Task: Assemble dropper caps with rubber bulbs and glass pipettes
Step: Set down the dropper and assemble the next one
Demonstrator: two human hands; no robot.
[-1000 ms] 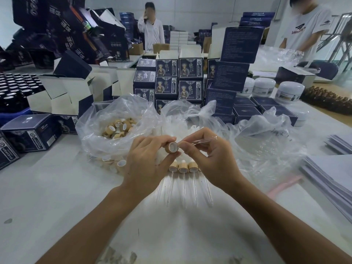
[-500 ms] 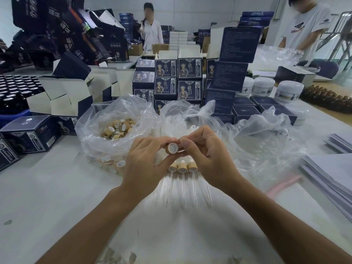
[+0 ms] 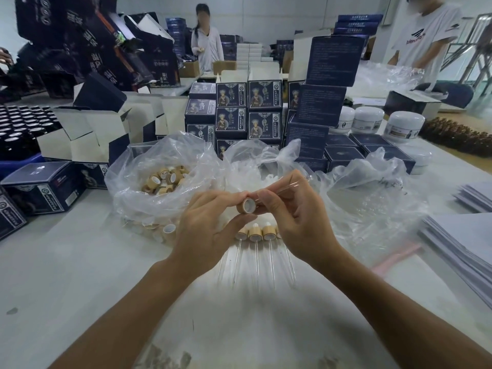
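Since a moment ago the glass pipette (image 3: pixel 286 188), pinched in the right hand (image 3: pixel 292 222), has neared the cap (image 3: pixel 246 205) pinched by the left hand (image 3: pixel 210 225); misalignment could snap it.

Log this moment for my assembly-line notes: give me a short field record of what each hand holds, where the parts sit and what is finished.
left hand: pinches a bamboo cap, open end toward the camera
right hand: pinches a glass pipette, tip pointing up and right
cap and pipette: near end hidden by fingers; cannot tell whether seated
cap supply: clear bag of caps, left of hands
finished droppers: row lying on the white table below the hands
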